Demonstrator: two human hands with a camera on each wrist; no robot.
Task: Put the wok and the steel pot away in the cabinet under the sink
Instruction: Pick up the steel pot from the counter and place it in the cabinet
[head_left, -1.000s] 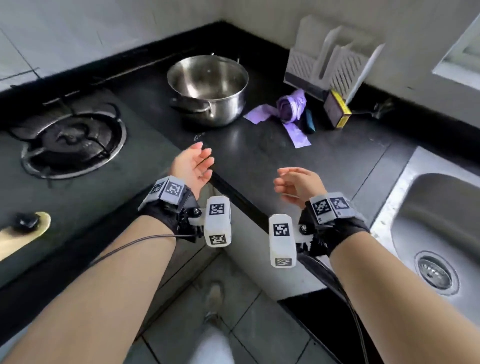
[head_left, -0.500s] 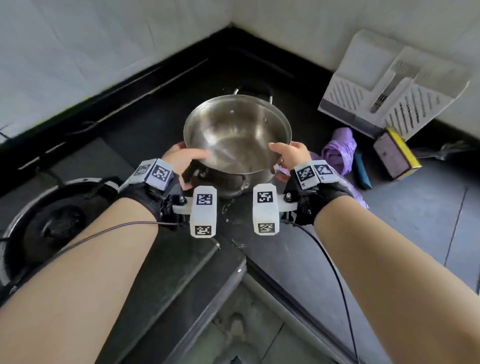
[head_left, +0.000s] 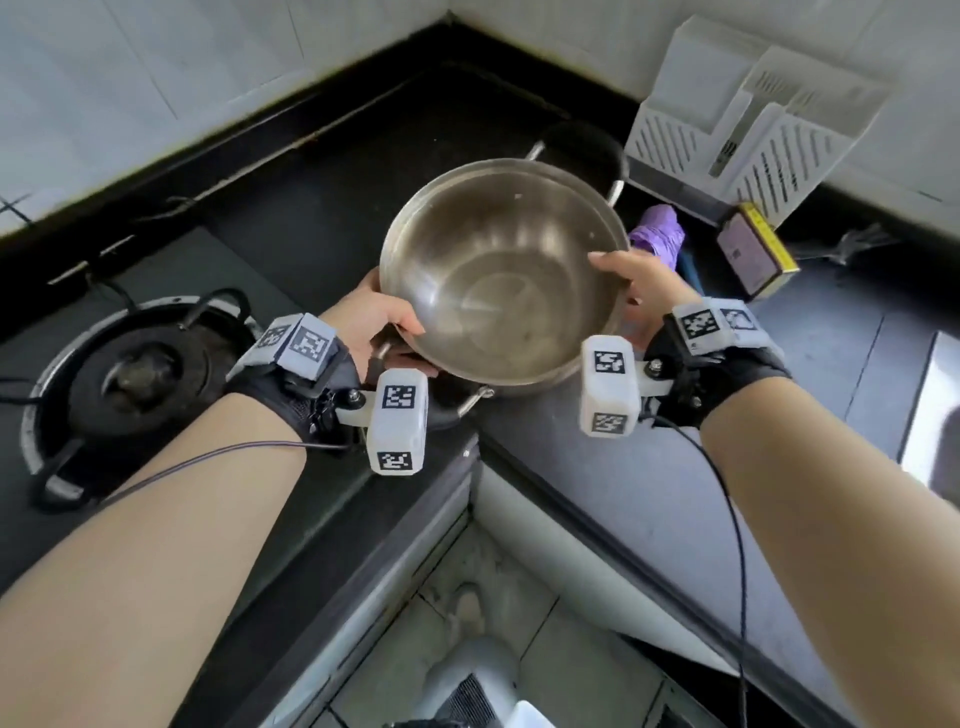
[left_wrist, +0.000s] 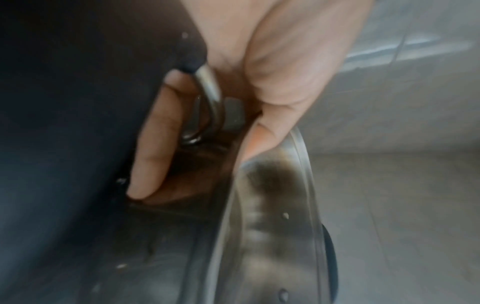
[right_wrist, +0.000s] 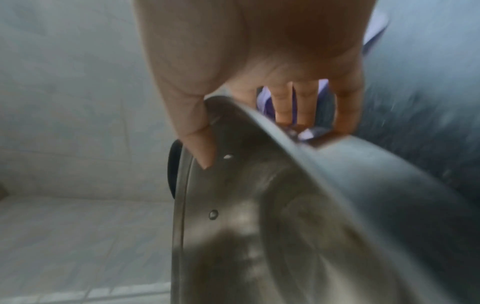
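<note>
Above the dark counter (head_left: 649, 493), steel pot (head_left: 498, 275) now lifted and tilted toward the person, nearer than half a second ago. Left hand (head_left: 379, 322) and right hand (head_left: 641, 286) both clamp the rim, thumbs inside, fingers curled beneath.

Both arms out in front, forearms bare, wrists w/ black straps and tagged white blocks. Left grip (head_left: 382, 325) clamped on the steel pot (head_left: 501, 270) at its left side: thumb over the rim, fingers (left_wrist: 155, 133) curled under by the handle loop. Right grip (head_left: 641, 283) on the opposite side, thumb (right_wrist: 192, 123) hooked inside the rim, fingers spread down the outer wall.
</note>
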